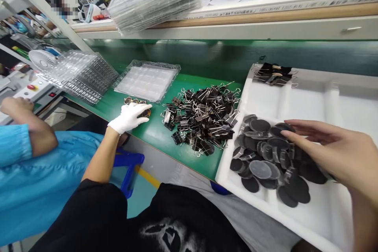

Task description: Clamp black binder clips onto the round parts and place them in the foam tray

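Observation:
My left hand (130,117), in a white glove, curls over a short row of dark round pieces with gold-coloured rims (146,113) near the front edge of the green table. Its thumb and fingers lie around the end piece, and the palm hides part of the row. On the right, my bare right hand (330,147) reaches over a heap of black discs (260,143) in a white tray (313,94). Thumb and forefinger close on a black disc (279,129) at the top of the heap. Some discs have a clear, shiny layer.
Black binder clips (203,114) lie piled between my hands, with more clips (274,74) at the tray's back corner. Behind my left hand is a clear plastic tray (147,80); stacked clear trays (82,75) stand left. A co-worker's blue sleeve (14,145) is close by.

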Demonstrator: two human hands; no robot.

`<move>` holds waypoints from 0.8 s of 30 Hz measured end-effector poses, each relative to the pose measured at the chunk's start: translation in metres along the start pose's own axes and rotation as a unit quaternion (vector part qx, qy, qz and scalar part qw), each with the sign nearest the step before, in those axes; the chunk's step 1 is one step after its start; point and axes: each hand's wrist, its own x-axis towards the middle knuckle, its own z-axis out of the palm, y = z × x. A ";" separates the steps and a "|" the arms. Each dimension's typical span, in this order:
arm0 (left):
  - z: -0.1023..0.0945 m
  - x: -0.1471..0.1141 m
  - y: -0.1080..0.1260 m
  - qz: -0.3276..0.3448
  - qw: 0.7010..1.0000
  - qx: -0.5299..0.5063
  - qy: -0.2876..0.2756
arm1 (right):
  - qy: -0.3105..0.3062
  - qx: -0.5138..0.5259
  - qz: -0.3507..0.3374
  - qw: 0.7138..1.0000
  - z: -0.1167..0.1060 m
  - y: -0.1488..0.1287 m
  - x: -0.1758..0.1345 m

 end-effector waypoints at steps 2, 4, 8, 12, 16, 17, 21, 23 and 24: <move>0.003 0.008 -0.003 -0.004 1.000 0.007 0.005 | 0.027 0.018 0.018 0.999 -0.001 -0.004 -0.003; 0.005 0.018 -0.001 -0.004 1.000 0.009 0.022 | 0.046 0.034 0.029 0.998 -0.002 -0.006 -0.004; 0.003 0.030 0.011 0.011 0.999 0.002 0.048 | 0.040 0.062 0.023 0.997 -0.001 -0.005 -0.004; -0.005 0.026 0.015 0.013 0.998 0.004 0.066 | 0.047 0.067 0.012 0.997 -0.002 -0.004 -0.004; -0.008 0.018 0.013 0.062 0.998 0.002 0.021 | 0.075 0.085 0.002 0.994 -0.006 -0.012 -0.011; -0.007 0.018 0.014 0.078 0.997 0.001 0.004 | 0.080 0.096 -0.003 0.992 -0.006 -0.014 -0.013; 0.000 0.027 0.026 0.073 0.997 0.007 0.000 | 0.094 0.127 -0.014 0.987 -0.005 -0.019 -0.017; 0.001 0.033 0.032 0.068 0.998 0.010 -0.002 | 0.090 0.151 -0.010 0.984 -0.002 -0.017 -0.015; 0.000 0.035 0.033 0.070 0.997 0.009 -0.004 | 0.083 0.171 -0.006 0.982 0.000 -0.016 -0.014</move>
